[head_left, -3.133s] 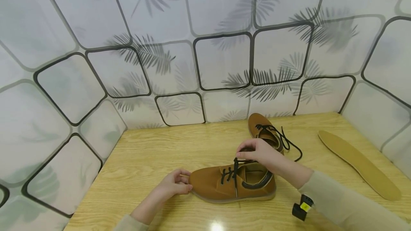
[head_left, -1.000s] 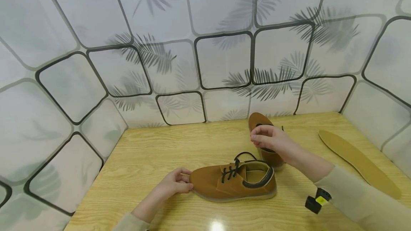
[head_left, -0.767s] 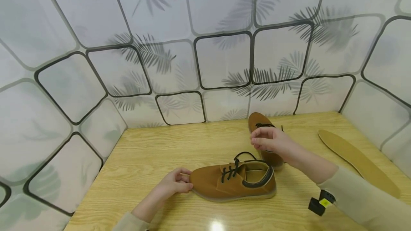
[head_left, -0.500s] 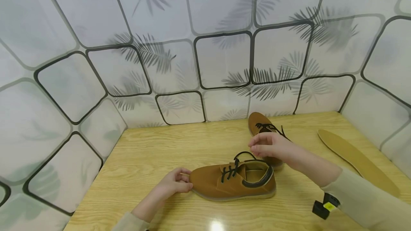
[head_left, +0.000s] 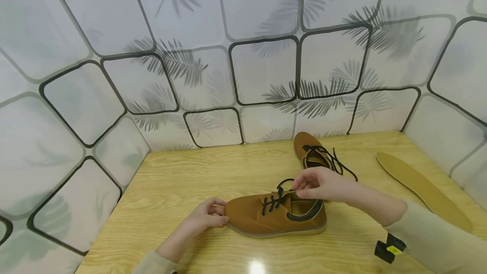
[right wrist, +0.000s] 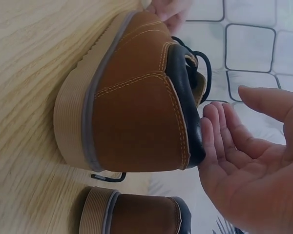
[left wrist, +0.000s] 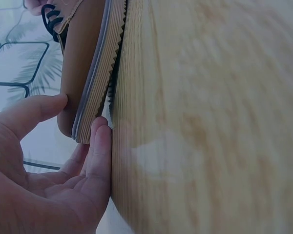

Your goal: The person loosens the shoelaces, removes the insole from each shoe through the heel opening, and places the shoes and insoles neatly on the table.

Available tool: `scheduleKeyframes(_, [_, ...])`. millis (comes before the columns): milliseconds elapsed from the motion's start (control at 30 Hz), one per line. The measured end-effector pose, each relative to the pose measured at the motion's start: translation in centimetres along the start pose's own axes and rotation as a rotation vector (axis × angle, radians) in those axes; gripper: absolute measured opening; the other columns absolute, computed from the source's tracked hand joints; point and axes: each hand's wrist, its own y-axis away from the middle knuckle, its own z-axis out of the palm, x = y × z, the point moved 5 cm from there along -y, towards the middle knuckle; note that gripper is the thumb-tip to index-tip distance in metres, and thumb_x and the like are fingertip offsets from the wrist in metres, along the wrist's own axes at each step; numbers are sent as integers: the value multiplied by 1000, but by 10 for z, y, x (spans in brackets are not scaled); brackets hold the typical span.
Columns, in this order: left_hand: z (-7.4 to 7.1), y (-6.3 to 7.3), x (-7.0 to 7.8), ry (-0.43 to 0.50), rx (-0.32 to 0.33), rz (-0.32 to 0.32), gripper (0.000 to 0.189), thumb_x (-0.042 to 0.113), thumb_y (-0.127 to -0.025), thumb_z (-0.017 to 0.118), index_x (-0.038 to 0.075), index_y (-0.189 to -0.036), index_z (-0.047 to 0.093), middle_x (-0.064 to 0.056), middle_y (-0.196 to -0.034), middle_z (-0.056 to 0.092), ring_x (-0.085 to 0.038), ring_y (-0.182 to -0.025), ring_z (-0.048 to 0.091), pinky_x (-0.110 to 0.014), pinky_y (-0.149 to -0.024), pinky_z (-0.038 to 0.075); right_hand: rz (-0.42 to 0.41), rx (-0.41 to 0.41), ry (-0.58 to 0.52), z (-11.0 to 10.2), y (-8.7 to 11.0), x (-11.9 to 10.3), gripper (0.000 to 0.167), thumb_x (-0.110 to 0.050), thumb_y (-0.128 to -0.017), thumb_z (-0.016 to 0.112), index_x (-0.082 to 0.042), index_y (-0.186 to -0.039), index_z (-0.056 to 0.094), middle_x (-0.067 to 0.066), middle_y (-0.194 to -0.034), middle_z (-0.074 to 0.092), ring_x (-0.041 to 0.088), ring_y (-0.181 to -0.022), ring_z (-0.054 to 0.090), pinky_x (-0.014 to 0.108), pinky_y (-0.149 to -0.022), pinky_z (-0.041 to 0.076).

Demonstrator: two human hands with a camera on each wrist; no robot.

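A brown lace-up shoe [head_left: 243, 217] with black laces [head_left: 272, 203] lies side-on across the wooden table, its toe pointing left. My left hand [head_left: 205, 218] holds the toe; in the left wrist view the thumb [left wrist: 56, 105] presses the upper while the fingers [left wrist: 100, 146] reach under the sole's edge. Over the shoe's opening hovers my right hand [head_left: 319, 185], with loosely bent fingers and nothing in it. The right wrist view shows that hand beside the black heel collar [right wrist: 185, 109]. One lace loop arches up near its fingertips.
Behind the right hand stands a second brown shoe [head_left: 304, 141], its loose black laces trailing right. A tan insole [head_left: 422, 187] lies at the right side of the table [head_left: 182, 176]. Patterned walls [head_left: 266, 71] enclose the back and sides.
My right hand has let go of the lace held earlier, drawn back toward the rear shoe, then come down over the front shoe's opening. The left hand has stayed at the toe.
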Motion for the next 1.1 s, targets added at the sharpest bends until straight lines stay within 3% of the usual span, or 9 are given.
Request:
scheduleKeyframes(400, [-1,-2,1,12,-13,4,56,7,-95,71,-9,-143,46,-10,-113,67,-16,-96,67,-30,-91,58,-116,32,374,4,-2,-6,13,-11,-94,80,-7,-107,77,-5,-96,76,0,-84,68,21,-76,60])
scheduleKeyframes(633, [-1,-2,2,6,-21,5,56,6,-94,71,-9,-142,47,-9,-110,68,-15,-94,67,-29,-89,57,-104,9,532,8,-4,-10,18,-13,-89,86,-10,-106,80,-6,-95,79,3,-83,72,20,-74,60])
scheduleKeyframes(1000, [-1,-3,3,13,-27,18,52,5,-93,71,-8,-138,48,-9,-108,68,-15,-92,68,-27,-87,57,-137,66,992,35,0,-14,27,-25,-84,91,-14,-106,82,-2,-99,81,16,-87,76,33,-74,64])
scheduleKeyframes(1100, [-1,-3,3,13,-26,17,52,4,-93,71,-8,-138,47,-9,-108,67,-15,-92,67,-27,-87,57,-162,77,1080,41,0,-14,21,-26,-85,91,-15,-98,79,-4,-90,78,14,-80,74,31,-68,62])
